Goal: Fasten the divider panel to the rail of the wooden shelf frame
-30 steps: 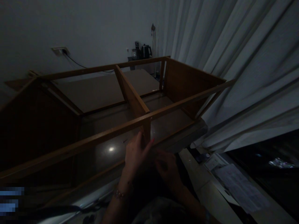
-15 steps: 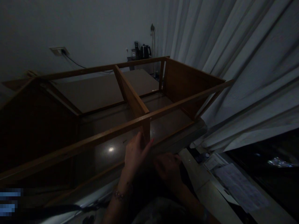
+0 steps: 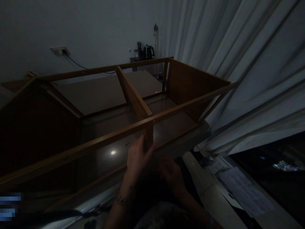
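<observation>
A wooden cabinet frame (image 3: 114,135) with open bays lies before me, and a middle divider board (image 3: 134,95) crosses it. My left hand (image 3: 138,156) is closed round the short upright at the divider's near end, below the front rail, with the thumb on the right side of that upright. Lower and to the right, close to my body, is my right hand (image 3: 172,175). Its fingers are curled together, and the dark hides what they hold, if anything.
A long white curtain (image 3: 257,79) hangs on the right. Papers (image 3: 245,190) lie at the lower right. At the back stand a black kettle (image 3: 148,52) and other dark items. A cord runs from a wall socket (image 3: 57,51) behind the frame.
My right hand has turned, its fingers swinging from the right toward the left and curling in. My left hand and the wooden frame have stayed in place.
</observation>
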A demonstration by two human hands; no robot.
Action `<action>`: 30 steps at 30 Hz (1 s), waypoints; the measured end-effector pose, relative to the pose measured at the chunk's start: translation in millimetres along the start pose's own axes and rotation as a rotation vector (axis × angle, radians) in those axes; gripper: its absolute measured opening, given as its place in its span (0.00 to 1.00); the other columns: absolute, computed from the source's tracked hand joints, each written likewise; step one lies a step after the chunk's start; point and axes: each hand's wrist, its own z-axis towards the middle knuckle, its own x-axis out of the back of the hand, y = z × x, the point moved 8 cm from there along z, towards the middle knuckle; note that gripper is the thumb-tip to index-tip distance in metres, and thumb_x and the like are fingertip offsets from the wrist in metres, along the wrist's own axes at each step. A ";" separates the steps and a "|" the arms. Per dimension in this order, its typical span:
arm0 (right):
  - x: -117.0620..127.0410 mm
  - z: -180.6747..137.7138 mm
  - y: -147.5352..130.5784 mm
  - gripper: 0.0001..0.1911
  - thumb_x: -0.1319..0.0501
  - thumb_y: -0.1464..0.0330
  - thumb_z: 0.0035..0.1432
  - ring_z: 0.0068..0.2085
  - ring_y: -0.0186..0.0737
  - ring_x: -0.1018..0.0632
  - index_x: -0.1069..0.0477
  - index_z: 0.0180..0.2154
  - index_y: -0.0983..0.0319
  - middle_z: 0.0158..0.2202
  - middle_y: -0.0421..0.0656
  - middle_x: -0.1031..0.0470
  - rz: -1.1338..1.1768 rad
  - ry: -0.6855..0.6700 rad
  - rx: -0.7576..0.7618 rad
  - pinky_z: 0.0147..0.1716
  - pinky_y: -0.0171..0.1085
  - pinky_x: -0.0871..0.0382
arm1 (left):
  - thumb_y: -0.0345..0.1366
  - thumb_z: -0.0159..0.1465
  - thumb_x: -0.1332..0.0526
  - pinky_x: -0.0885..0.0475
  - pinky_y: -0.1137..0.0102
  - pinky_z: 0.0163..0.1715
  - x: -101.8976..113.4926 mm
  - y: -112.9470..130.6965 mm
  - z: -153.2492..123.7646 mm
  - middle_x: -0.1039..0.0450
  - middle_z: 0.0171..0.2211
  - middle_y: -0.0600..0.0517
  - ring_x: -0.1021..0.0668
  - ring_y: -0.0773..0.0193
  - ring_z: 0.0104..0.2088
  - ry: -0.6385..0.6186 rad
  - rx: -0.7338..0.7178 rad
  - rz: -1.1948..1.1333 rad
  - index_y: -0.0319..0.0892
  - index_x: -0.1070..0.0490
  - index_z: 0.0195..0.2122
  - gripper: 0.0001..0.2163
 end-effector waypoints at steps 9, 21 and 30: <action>-4.9 1.0 7.7 0.16 0.41 0.53 0.55 0.22 0.33 0.31 0.31 0.33 0.60 0.20 0.37 0.32 0.315 0.043 -0.185 0.23 0.33 0.36 | 0.52 0.63 0.47 0.31 0.70 0.30 0.9 1.8 0.8 0.25 0.32 0.49 0.23 0.61 0.32 0.003 -0.009 -0.004 0.42 0.33 0.41 0.18; 3.7 -0.5 -21.8 0.07 0.44 0.64 0.62 0.30 0.37 0.24 0.32 0.39 0.59 0.31 0.43 0.25 -0.265 0.111 0.243 0.31 0.35 0.30 | 0.53 0.63 0.48 0.32 0.70 0.28 1.1 1.8 0.1 0.26 0.31 0.50 0.23 0.61 0.31 -0.001 -0.007 0.011 0.43 0.34 0.40 0.18; 1.5 -2.0 -16.7 0.08 0.45 0.65 0.63 0.33 0.39 0.21 0.30 0.41 0.59 0.32 0.44 0.23 -0.355 0.115 0.529 0.33 0.36 0.27 | 0.53 0.63 0.47 0.32 0.70 0.28 0.4 1.3 1.3 0.26 0.31 0.50 0.23 0.61 0.31 -0.022 0.011 -0.011 0.43 0.34 0.37 0.17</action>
